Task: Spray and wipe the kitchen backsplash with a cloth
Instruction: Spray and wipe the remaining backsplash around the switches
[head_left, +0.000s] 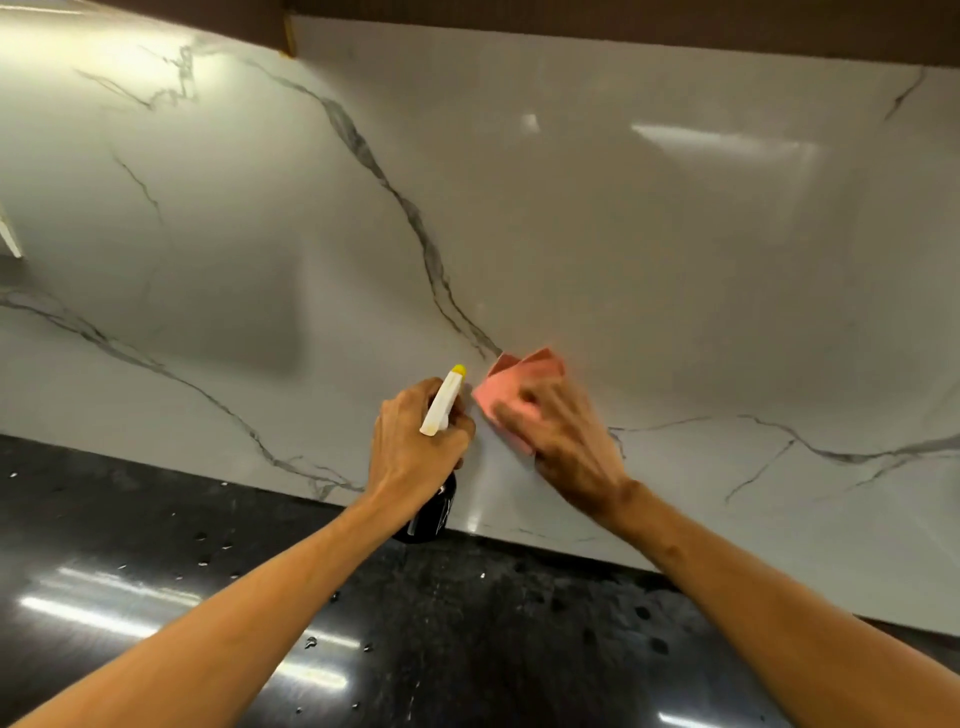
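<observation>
Pink cloth (511, 392) lies flat on the backsplash (675, 270), low, pressed by the right hand (566, 441) with fingers spread. Left hand (415, 441) grips the bottle (434, 512), nozzle toward the wall. Wipe with even pressure in overlapping strokes. Marble is glossy; the black counter (130, 545) carries droplets beneath brown cabinets (623, 31).

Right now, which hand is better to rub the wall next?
Probably the right hand: it presses the pink cloth against the backsplash. The left hand is busy, curled around the spray bottle, so it cannot wipe.
</observation>
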